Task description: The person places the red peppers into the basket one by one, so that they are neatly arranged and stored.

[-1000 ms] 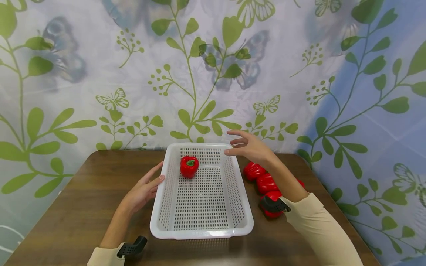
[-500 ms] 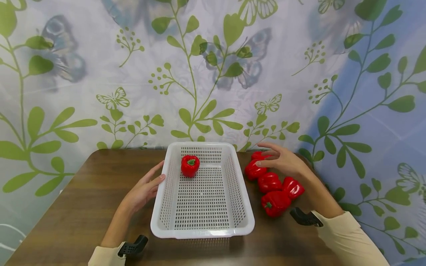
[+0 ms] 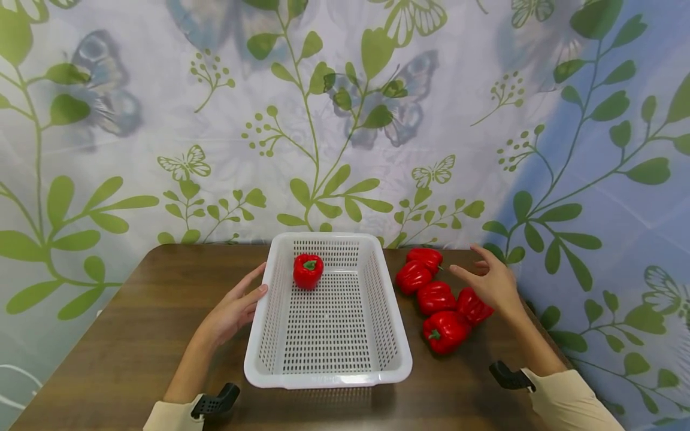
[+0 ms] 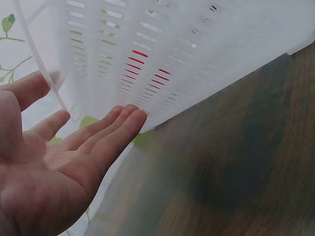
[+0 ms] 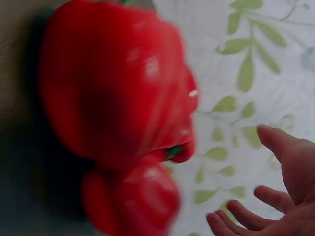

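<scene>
A white perforated plastic basket (image 3: 327, 378) stands on the table, with one red bell pepper (image 3: 308, 272) inside near its far left corner. My left hand (image 3: 232, 314) is at the basket's left side; in the left wrist view its fingers (image 4: 115, 135) extend along the outer wall, thumb at the rim. To the right of the basket lie several red bell peppers, the nearest one (image 3: 446, 332) with its green stem facing the basket. My right hand (image 3: 493, 284) hovers just right of this group, fingers spread and holding nothing. Large peppers (image 5: 108, 88) fill the right wrist view beside that hand.
The brown wooden table (image 3: 162, 305) reaches back to a curtain (image 3: 215, 120) printed with leaves and butterflies. At the right the same cloth (image 3: 604, 251) runs along the table's edge. A white cable (image 3: 21, 374) shows at far left.
My right hand has moved from above the basket's far right corner, across the pepper group, to its right side. The left hand and the basket have stayed in place.
</scene>
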Demonstrator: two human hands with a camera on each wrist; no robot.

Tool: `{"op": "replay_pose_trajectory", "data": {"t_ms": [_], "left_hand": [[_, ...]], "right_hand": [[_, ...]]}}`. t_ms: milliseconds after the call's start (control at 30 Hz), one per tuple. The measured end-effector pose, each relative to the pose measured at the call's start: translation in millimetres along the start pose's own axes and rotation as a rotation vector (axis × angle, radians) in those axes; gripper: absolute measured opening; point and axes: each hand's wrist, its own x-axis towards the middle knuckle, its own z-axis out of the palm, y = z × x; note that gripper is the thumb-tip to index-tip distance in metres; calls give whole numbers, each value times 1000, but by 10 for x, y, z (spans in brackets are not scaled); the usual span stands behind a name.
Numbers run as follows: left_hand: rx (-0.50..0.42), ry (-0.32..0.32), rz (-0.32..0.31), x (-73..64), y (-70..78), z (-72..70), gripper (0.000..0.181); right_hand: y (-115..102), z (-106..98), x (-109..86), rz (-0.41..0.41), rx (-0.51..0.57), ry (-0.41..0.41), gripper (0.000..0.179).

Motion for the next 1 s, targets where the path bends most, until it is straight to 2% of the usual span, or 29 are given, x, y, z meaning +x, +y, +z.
{"op": "replay_pose_trajectory", "data": {"t_ms": [167,300,433,700,1000], "left_hand": [[1,2,-7,-4,-19,-11,66],[-1,13,-11,-3,-5,-7,66],[2,17,-8,-6,13,-5,67],[-7,8,-8,5,-2,-10,66],[-12,-4,0,-1,-24,-2,66]], "right_hand": [[257,104,-23,61,5,111,86],[376,125,-36,70,13,143,86],[437,151,-50,64,-4,130,86],[518,204,-137,22,-124,94,81],[582,214,-215,1,-175,48,70]]}}
